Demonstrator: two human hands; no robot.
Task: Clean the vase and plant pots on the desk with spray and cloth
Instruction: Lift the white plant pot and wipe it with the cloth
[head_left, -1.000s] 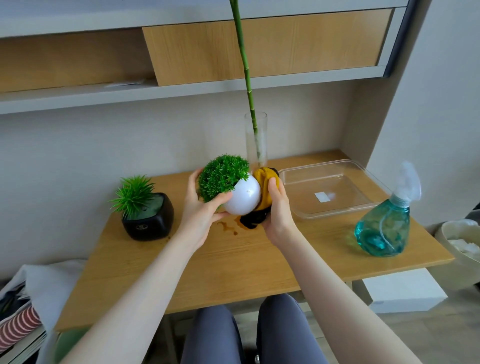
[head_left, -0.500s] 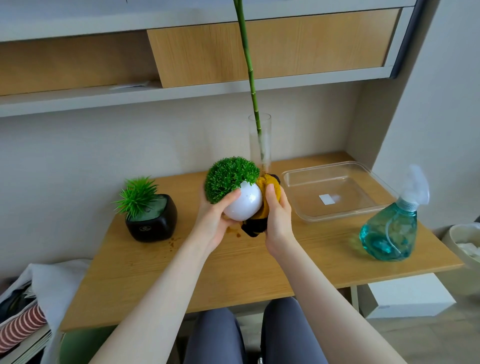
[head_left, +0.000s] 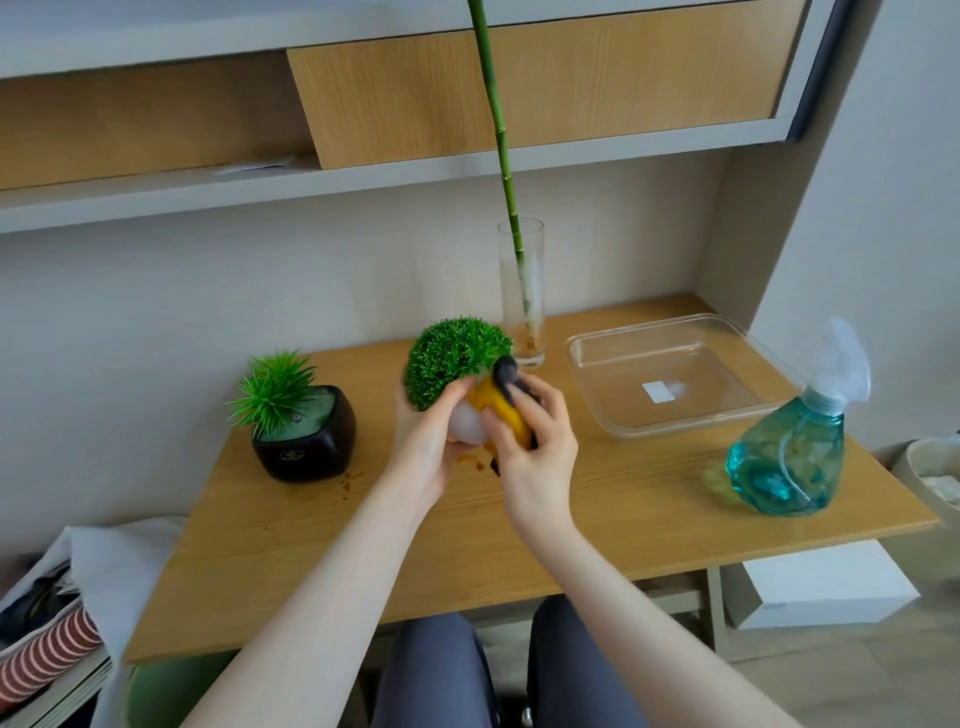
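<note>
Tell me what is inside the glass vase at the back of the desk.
A green bamboo stalk stands in the glass vase, rising above its rim. Brownish bits sit near the bottom; whether there is water cannot be told.

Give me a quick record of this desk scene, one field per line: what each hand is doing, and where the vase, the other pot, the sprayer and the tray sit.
left hand: holds the white pot off the desk
right hand: presses the yellow cloth against the white pot
glass vase: upright at the back, green stalk inside
black pot: on the desk, left
spray bottle: upright, right front
clear tray: right, behind the spray bottle
stains: brownish drips on the desk under the hands
</note>
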